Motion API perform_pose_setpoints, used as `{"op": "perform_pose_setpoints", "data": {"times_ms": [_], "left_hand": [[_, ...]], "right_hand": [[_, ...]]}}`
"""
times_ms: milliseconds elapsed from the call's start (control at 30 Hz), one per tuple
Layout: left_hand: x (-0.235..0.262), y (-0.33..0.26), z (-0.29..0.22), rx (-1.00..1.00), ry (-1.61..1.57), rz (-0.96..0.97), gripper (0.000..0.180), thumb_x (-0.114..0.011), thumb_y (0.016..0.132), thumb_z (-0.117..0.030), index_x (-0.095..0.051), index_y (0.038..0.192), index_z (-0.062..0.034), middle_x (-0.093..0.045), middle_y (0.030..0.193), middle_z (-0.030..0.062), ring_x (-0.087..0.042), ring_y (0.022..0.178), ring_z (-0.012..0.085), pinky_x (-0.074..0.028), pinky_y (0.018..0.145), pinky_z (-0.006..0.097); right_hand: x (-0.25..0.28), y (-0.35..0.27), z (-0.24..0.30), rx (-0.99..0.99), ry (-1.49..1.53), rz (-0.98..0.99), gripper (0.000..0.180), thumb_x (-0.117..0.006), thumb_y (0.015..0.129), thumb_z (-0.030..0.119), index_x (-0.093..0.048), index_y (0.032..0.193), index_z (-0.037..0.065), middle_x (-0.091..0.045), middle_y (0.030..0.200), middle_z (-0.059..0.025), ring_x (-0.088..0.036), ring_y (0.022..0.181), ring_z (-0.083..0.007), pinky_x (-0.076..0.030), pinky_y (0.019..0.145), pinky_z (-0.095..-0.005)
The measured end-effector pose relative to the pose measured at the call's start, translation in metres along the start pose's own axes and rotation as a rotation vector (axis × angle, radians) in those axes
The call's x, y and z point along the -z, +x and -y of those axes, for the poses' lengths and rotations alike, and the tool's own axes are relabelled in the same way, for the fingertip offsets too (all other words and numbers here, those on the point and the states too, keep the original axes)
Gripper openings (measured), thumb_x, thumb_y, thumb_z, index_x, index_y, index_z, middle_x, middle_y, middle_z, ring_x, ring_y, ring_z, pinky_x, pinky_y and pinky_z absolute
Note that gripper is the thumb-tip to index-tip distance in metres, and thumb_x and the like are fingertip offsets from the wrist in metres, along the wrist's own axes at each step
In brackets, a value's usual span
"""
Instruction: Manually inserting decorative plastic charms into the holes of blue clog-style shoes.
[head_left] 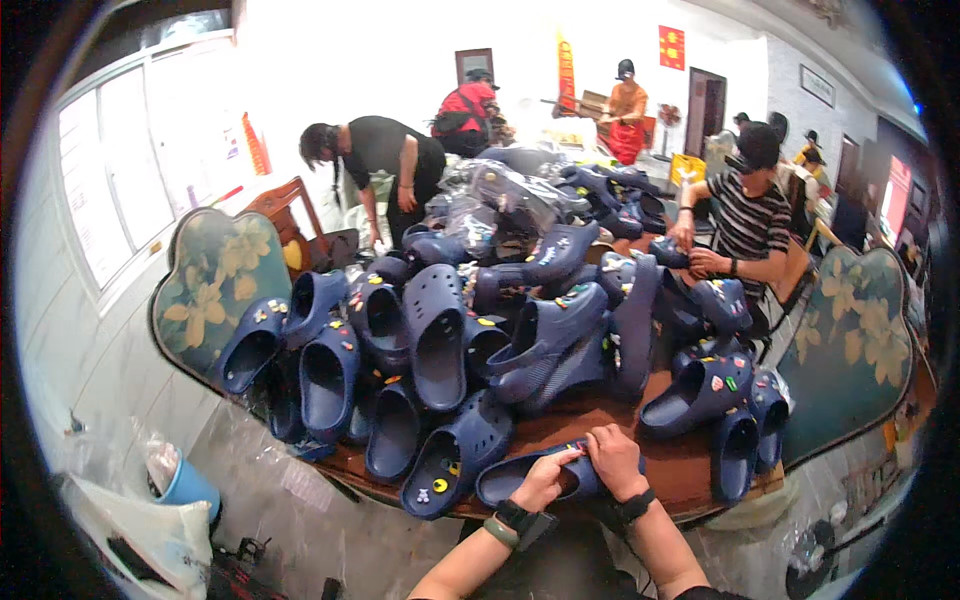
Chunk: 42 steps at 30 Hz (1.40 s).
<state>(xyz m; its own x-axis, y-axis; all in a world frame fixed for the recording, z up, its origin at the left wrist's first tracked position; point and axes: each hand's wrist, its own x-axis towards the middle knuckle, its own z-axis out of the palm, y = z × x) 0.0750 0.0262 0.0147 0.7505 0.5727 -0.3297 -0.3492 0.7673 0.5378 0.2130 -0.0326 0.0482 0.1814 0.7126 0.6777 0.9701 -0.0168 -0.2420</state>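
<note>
A navy blue clog [497, 486] lies sideways at the table's near edge, its dark opening facing me. My left hand [541, 482] is closed at the clog's upper, with thumb and fingertips pressed together beside small coloured charms [577, 445]. Wrapped over the toe end is my right hand [616, 460], fingers bent down onto it. Whatever is between the fingertips is too small to make out. Just left stands another navy clog [455, 455] with several loose charms [440, 485] lying inside it.
A big heap of navy clogs [437, 335] covers the table, with clear plastic bags [500, 200] behind. More clogs [735, 450] lie at right. Floral chair backs [215, 275] flank the table. A striped-shirt person [750, 215] handles a clog at right; others work farther back. A blue bin [188, 488] stands lower left.
</note>
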Motion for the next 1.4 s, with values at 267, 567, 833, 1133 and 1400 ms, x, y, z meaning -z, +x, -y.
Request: {"op": "perform_pose_setpoints", "data": {"times_ms": [267, 567, 833, 1133, 1400], "left_hand": [[0.012, 0.021, 0.016, 0.010, -0.017, 0.001, 0.008, -0.060, 0.090, -0.010, -0.066, 0.093, -0.0065, -0.064, 0.085, -0.0011, -0.059, 0.071, 0.0094, -0.046, 0.063, 0.023], [0.010, 0.022, 0.007, 0.051, -0.005, 0.041, 0.003, -0.061, 0.087, -0.009, -0.064, 0.088, -0.0109, -0.061, 0.079, -0.0032, -0.055, 0.065, 0.0085, -0.044, 0.057, 0.023], [0.024, 0.033, 0.016, 0.070, -0.032, 0.042, 0.004, -0.062, 0.087, -0.010, -0.065, 0.090, -0.0096, -0.062, 0.081, -0.0028, -0.057, 0.067, 0.0094, -0.046, 0.058, 0.025], [0.011, 0.013, 0.012, 0.080, -0.064, 0.069, 0.011, -0.062, 0.091, -0.013, -0.068, 0.099, -0.0078, -0.067, 0.092, -0.0007, -0.063, 0.081, 0.0110, -0.049, 0.070, 0.025], [-0.005, -0.019, 0.004, -0.112, 0.218, 0.126, 0.026, -0.055, 0.093, -0.003, -0.063, 0.118, -0.0013, -0.065, 0.111, 0.0032, -0.058, 0.098, 0.0081, -0.048, 0.086, 0.026]], "right_hand": [[0.008, -0.009, -0.006, -0.180, 0.283, 0.079, 0.017, -0.074, 0.079, 0.020, -0.064, 0.074, 0.008, -0.062, 0.079, -0.0084, -0.064, 0.070, -0.0284, -0.051, 0.060, -0.0371], [-0.001, -0.002, -0.002, -0.162, 0.109, 0.094, 0.014, -0.073, 0.080, 0.019, -0.066, 0.077, 0.007, -0.060, 0.078, -0.0090, -0.063, 0.073, -0.0277, -0.050, 0.063, -0.0368], [0.002, -0.003, -0.007, -0.229, 0.345, 0.143, 0.014, -0.072, 0.080, 0.016, -0.066, 0.074, 0.004, -0.063, 0.081, -0.0104, -0.062, 0.073, -0.0283, -0.049, 0.065, -0.0359], [0.010, -0.006, -0.003, -0.184, 0.403, 0.072, 0.014, -0.073, 0.079, 0.009, -0.062, 0.073, 0.003, -0.061, 0.078, -0.0116, -0.061, 0.070, -0.0279, -0.048, 0.062, -0.0348], [0.014, -0.012, -0.005, -0.160, 0.438, -0.006, 0.014, -0.072, 0.079, 0.006, -0.060, 0.074, 0.003, -0.063, 0.082, -0.0140, -0.063, 0.072, -0.0311, -0.049, 0.063, -0.0376]]}}
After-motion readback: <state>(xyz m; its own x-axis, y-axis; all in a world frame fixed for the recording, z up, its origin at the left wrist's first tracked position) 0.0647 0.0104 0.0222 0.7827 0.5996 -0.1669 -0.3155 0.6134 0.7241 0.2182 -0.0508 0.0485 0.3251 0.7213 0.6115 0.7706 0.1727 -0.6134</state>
